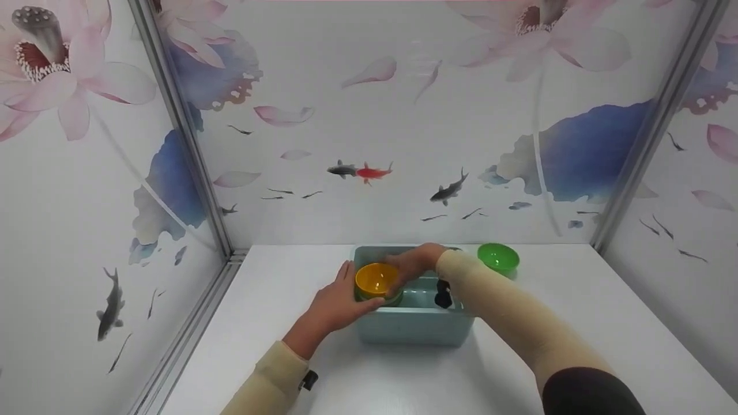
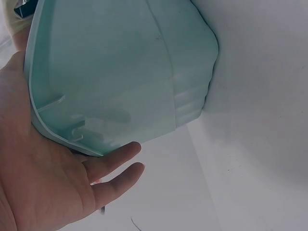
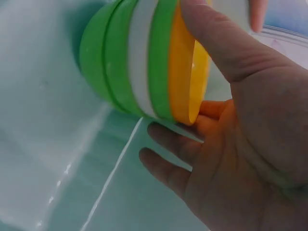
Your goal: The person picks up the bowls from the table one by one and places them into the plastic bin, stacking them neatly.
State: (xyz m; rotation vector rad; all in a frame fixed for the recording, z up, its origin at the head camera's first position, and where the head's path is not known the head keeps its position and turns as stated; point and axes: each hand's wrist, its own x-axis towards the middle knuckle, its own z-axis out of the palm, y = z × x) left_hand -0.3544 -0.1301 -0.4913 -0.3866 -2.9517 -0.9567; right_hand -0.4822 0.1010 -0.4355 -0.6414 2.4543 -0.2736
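Both hands at teal tub [image 1: 412, 328], holding nested bowl stack [image 1: 376, 282].
Right hand [image 1: 410, 265] pinches stack rim; left hand [image 1: 337, 302], fingers straight, braces tub wall on bench [image 1: 277, 300].

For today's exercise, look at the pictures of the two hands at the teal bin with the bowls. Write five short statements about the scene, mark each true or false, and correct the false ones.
1. The right hand holds a stack of bowls with a yellow bowl on top. True.
2. The stack is held over the teal bin. True.
3. The left hand grips a spoon. False: it rests against the bin's outer wall, fingers fairly straight.
4. A single green bowl stands inside the bin. False: it stands on the white table, beside the bin.
5. The stack is all yellow. False: green and white bowls sit under the yellow one.
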